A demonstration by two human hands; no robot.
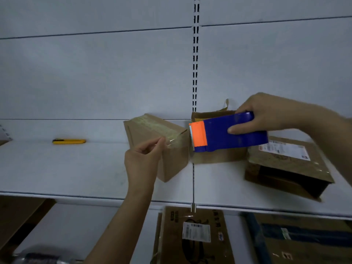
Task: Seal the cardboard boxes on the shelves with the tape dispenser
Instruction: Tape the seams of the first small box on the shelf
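1. White metal shelf (76, 168) carries everything at this level; more cardboard boxes sit on the shelf below.
2. Flat brown cardboard box w/ a white label (285, 161) lies at the right of the shelf, one end gaping open, so not sealed yet, I'd say.
3. Small brown cardboard box (152, 134) sits mid-shelf, turned at an angle, clear tape already along its top. Another brown box (215, 157) is just behind my dispenser, flap up.
4. My right hand (274, 115) grips the blue tape dispenser w/ orange cutter end (228, 132), fingers curled over the top, thumb on its side. It's held in the air just right of the small box, toothed blade facing it.
5. My left hand (144, 161) pinches the loose end of the clear tape strip (173, 142) between thumb & fingertips, in front of the box's right edge.
6. Yellow utility knife (69, 141) lies well apart, at the left.
7. Risks: tape could fold & stick to itself if I let it slack; pulling w/o bracing might drag the light box; pressing down crooked leaves wrinkles or an unsealed seam; blade is near my left fingertips.
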